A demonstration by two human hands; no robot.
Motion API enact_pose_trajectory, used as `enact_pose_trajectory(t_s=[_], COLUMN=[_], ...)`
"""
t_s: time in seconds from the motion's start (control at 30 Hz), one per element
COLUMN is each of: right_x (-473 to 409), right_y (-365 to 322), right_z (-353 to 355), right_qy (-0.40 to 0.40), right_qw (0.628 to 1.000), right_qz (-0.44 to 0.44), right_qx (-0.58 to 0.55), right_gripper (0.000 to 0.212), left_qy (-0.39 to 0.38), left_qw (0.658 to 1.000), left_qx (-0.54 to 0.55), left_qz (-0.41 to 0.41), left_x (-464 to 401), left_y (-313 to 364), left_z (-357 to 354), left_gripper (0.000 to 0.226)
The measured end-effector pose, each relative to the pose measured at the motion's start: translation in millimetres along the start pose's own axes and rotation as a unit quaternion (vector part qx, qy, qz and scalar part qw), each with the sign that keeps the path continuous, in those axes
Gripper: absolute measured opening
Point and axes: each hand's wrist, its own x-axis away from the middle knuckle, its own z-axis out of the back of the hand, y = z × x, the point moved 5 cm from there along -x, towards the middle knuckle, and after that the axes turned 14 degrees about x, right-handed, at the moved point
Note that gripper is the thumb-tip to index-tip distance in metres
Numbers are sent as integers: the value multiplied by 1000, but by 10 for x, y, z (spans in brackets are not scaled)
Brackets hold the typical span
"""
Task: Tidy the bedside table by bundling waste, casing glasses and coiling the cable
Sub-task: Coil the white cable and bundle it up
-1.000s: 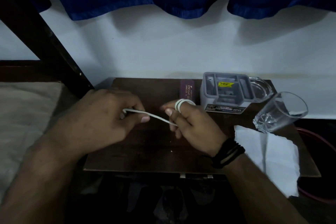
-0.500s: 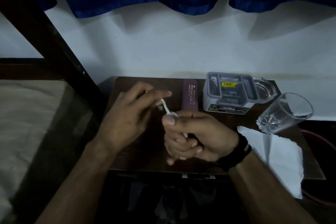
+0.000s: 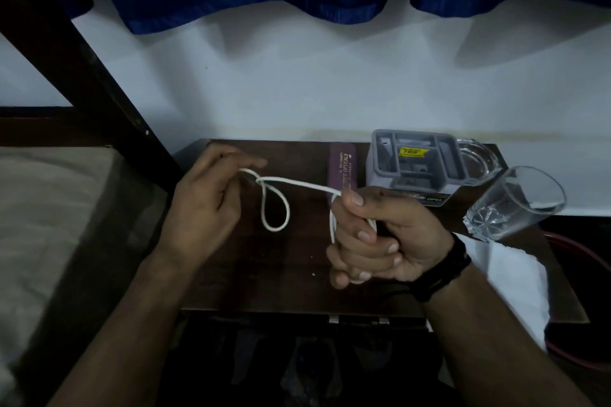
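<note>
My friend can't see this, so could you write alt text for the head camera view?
Two hands stretch a white cable above a dark bedside table: the left hand pinches one end, the right hand grips coiled turns. Behind sit a purple glasses case, grey organizer and drinking glass.

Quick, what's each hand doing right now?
Left hand: pinching the end of the white cable.
Right hand: closed around the cable's coiled part.

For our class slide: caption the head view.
Both hands, left hand and right hand, stretch a looped white cable above the bedside table.
</note>
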Motion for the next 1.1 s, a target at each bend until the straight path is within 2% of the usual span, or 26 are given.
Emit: enact_pose_trajectory(t_s=[0.07, 0.17, 0.23, 0.3, 0.33, 0.4, 0.43, 0.5, 0.57, 0.6, 0.67, 0.73, 0.8, 0.9, 1.0, 1.1], right_x=[-17, -48, -47, -36, -29, -43, -69, -126, -150, -154, -153, -152, -160, -176, -164, -160], right_y=[-2, -19, -80, -207, -291, -419, -422, -280, -31, 97, 305, 417, 455, 466, 422, 309], right_z=[-62, -251, -436, -594, -630, -578, -482, -183, 117, 230, 360, 416, 421, 367, 287, 131], right_qy=[-30, -95, -151, -192, -197, -157, -99, 75, 240, 297, 357, 369, 359, 310, 233, 88], right_qw=[1000, 995, 988, 978, 975, 977, 986, 996, 969, 949, 918, 904, 904, 922, 959, 993], right_qz=[0, 4, 29, 73, 100, 131, 120, 57, -24, -61, -123, -158, -172, -181, -151, -66], right_qx=[-3, -7, -13, -19, -29, -56, -57, -8, 61, 85, 123, 148, 157, 147, 64, -50], right_gripper=[36, 31, 27, 28, 30, 32, 34, 38, 41, 41, 40, 40, 40, 39, 39, 36], left_qy=[20, 106, 137, 111, 66, -41, -79, -146, -228, -257, -270, -230, -206, -213, -196, -168], left_qw=[998, 985, 973, 965, 958, 931, 921, 903, 888, 891, 914, 955, 976, 976, 979, 980], left_qx=[22, 32, 25, -34, -82, -169, -195, -229, -251, -247, -215, -148, -67, -7, 18, 91], left_qz=[52, 132, 185, 237, 268, 320, 329, 334, 309, 282, 212, 117, 36, -42, -62, -52], left_x=[5, 19, 55, 112, 144, 218, 237, 260, 293, 297, 274, 206, 153, 141, 130, 90], left_y=[-105, -286, -471, -672, -748, -845, -849, -824, -756, -704, -565, -375, -196, -61, -27, 91], left_z=[22, 133, 232, 290, 266, 126, 39, -130, -302, -380, -486, -547, -618, -708, -692, -660], left_gripper=[52, 34, 26, 25, 28, 33, 34, 45, 75, 89, 102, 94, 77, 56, 48, 32])
